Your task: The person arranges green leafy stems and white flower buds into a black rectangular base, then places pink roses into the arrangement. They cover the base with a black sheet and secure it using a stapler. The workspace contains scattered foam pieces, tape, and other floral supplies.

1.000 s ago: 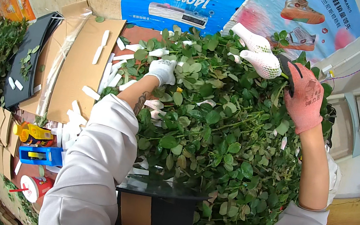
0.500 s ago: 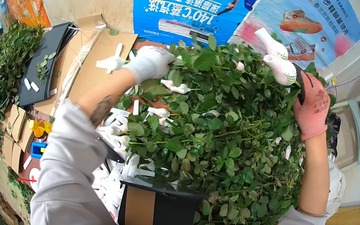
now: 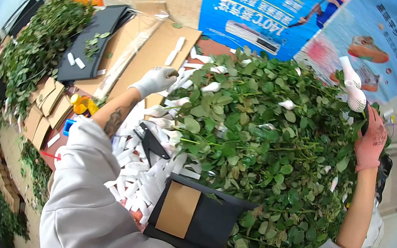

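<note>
My right hand (image 3: 371, 140), in a pink glove with a dark palm, grips the stems of two roses (image 3: 356, 97) just below their heads. White mesh sleeves wrap both blooms, which stick up above the glove at the far right. My left hand (image 3: 154, 80) wears a white glove and hovers at the left edge of the pile, fingers curled; what they hold, if anything, is hidden. Between my hands spreads a thick heap of leafy rose stems (image 3: 267, 151). More white-sleeved rose heads (image 3: 161, 111) lie along its left side, close below my left hand.
Loose white strips (image 3: 139, 182) cover the table near my left forearm, with a black stapler-like tool (image 3: 152, 143) on them. A black board with a brown patch (image 3: 178, 210) stands in front of me. Cardboard sheets (image 3: 138, 59) and another leafy pile (image 3: 47, 41) lie left.
The view has turned left, so the scene sits further right. My left hand has drawn back from the leaves toward the pile's left edge. The right still grips the two roses.
</note>
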Action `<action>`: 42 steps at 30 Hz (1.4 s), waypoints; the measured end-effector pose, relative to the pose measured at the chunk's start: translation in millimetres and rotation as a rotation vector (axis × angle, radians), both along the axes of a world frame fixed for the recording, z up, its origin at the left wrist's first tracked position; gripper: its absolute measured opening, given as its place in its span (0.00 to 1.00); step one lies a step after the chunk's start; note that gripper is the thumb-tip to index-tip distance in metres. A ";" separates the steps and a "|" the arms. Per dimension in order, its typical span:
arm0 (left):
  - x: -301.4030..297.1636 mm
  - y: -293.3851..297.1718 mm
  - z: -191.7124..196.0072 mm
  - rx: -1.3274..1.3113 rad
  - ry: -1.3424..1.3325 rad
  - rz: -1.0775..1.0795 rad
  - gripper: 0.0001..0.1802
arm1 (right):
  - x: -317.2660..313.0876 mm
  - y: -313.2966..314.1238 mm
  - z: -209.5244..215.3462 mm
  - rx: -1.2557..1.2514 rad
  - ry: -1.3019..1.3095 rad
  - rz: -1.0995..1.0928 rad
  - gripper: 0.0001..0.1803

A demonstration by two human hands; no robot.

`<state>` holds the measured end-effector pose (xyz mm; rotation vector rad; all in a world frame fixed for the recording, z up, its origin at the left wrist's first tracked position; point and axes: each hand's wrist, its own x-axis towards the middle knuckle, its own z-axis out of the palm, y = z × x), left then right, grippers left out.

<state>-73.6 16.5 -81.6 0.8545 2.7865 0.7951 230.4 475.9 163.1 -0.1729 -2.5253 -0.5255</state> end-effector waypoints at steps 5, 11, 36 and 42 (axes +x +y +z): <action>13.8 42.4 -4.1 -0.377 -0.232 -0.211 0.28 | -15.9 -15.6 -4.4 0.050 0.038 0.068 0.33; 1.8 63.4 -80.5 -0.124 -0.471 -0.463 0.34 | -22.3 -44.6 -2.9 0.068 -0.050 0.080 0.33; 1.8 60.7 136.5 0.802 -1.298 -0.364 0.18 | -201.8 -141.1 -79.3 -0.395 -0.441 0.613 0.29; 7.1 64.2 106.4 1.141 -1.484 -0.739 0.32 | -222.4 -158.2 -111.7 -0.653 -0.500 0.536 0.30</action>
